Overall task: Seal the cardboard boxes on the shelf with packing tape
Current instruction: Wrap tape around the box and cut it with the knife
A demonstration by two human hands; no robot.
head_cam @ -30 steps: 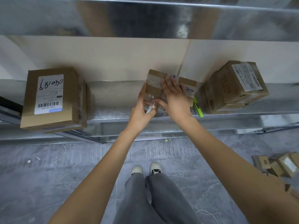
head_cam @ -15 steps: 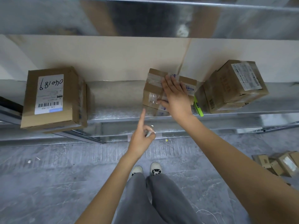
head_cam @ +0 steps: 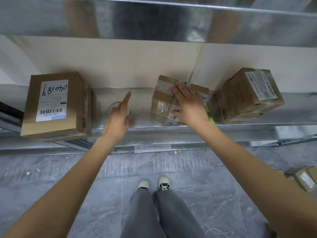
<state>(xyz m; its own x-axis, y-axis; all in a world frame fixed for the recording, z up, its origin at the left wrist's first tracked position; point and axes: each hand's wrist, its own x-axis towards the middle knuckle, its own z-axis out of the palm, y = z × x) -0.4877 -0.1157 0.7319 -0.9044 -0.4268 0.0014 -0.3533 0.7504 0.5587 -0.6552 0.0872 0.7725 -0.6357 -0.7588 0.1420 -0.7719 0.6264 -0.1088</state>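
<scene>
- Cardboard box (head_cam: 164,100), small and already striped with clear tape, sits mid-shelf near the front edge, its back close to the wall.
- Right hand (head_cam: 188,107) lies flat on its top, fingers spread, gripping nothing.
- Left hand (head_cam: 118,117) rests on the clear tape roll (head_cam: 111,109) on bare metal shelf (head_cam: 140,121), forefinger pointing out; how firmly it holds the roll, I cannot tell.
- Open shelf lies between the labelled box (head_cam: 53,103) at left and the small one.
- Stacked boxes (head_cam: 247,97) crowd the right, a green marker (head_cam: 210,115) wedged between.
</scene>
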